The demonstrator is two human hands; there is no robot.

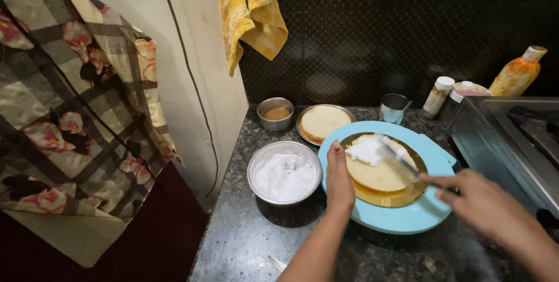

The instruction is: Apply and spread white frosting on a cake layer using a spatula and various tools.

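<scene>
White cream (pixel 365 149): right hand (pixel 480 203) grips spatula (pixel 402 159); left hand (pixel 339 178) flat, steadying turntable (pixel 407 218).

A steel bowl of white cream (pixel 284 172) is set on the dark speckled counter (pixel 244 241), left of the turntable. Behind it, a small steel bowl of brown paste (pixel 275 113) and a steel plate with a second cake layer (pixel 324 123) are placed side by side. Further right, a steel cup (pixel 393 108), a small white-capped bottle (pixel 438 96) and an orange squeeze bottle (pixel 517 71) are seen. A yellow towel (pixel 249 11) is hung above, and a checked floral cloth (pixel 70 107) at the left.
</scene>
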